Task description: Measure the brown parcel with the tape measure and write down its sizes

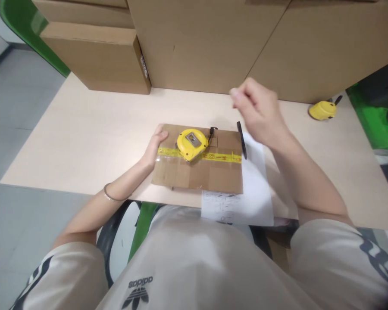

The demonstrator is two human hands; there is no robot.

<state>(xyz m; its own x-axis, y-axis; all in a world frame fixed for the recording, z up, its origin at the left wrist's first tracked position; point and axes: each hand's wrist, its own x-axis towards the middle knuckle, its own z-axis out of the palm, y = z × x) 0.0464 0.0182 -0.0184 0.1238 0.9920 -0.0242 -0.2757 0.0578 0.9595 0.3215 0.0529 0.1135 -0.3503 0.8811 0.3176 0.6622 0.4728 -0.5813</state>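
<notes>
A small cardboard box (181,174) with yellow printed tape across it sits near the table's front edge. My left hand (155,144) grips its left side, the thumb on the top face. On the box lies a yellow tape measure (192,144) with a black wrist strap; neither hand touches it. My right hand (257,105) is raised to the right beyond the box, its fingers curled closed and nothing showing in them. Below this hand, a black pen (242,140) lies along the box's right edge. A white sheet of paper (257,193) with drawn marks is partly under the box.
Large cardboard boxes (207,47) stand along the back of the table (67,142). At the back left is another box (103,64). A second yellow tape measure (322,110) lies at the far right. Part of a green chair (16,21) shows behind the left boxes.
</notes>
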